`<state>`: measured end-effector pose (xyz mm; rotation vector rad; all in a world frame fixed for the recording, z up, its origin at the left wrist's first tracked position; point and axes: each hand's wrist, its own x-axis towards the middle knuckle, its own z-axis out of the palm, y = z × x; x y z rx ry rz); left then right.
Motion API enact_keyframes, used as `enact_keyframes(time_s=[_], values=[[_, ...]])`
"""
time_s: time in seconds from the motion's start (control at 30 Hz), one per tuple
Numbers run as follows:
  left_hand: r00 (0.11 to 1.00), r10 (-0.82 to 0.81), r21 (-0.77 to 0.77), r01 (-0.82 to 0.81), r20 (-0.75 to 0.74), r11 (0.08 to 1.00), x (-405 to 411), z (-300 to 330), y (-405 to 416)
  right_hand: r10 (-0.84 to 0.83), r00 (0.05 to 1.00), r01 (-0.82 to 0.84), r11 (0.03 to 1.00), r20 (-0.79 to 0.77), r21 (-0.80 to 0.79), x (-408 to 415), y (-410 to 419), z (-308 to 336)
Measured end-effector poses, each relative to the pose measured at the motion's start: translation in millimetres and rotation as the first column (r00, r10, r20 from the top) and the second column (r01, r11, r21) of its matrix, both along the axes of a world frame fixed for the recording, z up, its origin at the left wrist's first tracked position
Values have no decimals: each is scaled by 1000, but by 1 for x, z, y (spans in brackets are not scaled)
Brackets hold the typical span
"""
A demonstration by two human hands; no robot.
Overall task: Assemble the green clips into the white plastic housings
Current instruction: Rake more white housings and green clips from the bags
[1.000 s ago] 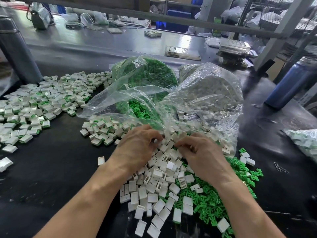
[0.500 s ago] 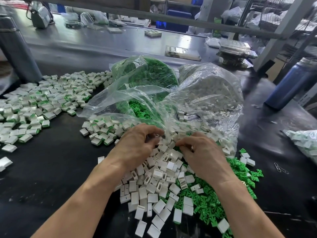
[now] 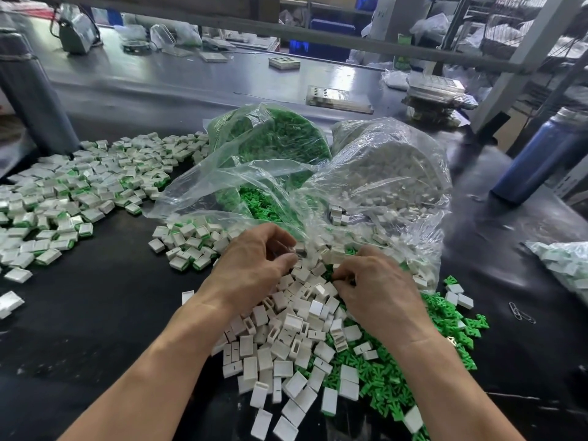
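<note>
Both hands work over a heap of white housings (image 3: 286,338) on the black table (image 3: 95,313). The left hand (image 3: 251,268) has curled fingers pinching a small white piece at their tips. The right hand (image 3: 375,291) curls its fingers too; what they hold is hidden. Loose green clips (image 3: 381,377) lie just beneath and right of it.

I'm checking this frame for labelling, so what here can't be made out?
Head view only:
- Left hand: its curled fingers hide whatever it pinches.
- Right hand: fingertips buried among white housings; grip unclear.
- Green clips: too small to show shape.
- Blue bottle: top blurred.
</note>
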<state>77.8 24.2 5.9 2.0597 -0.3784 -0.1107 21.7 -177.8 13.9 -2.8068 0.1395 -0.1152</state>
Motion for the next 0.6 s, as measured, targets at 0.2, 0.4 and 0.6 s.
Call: enact_keyframes(time_s=[0.2, 0.4, 0.6], values=[[1000, 16, -4, -16, 19, 1000, 0, 0, -1, -59, 998, 59, 998, 16, 12, 1, 2, -3], [999, 29, 3, -29, 26, 1000, -1, 1, -2, -110, 994, 110, 994, 16, 14, 3, 5, -5], [999, 28, -25, -28, 14, 999, -1, 2, -2, -126, 992, 125, 992, 26, 25, 3, 6, -7]])
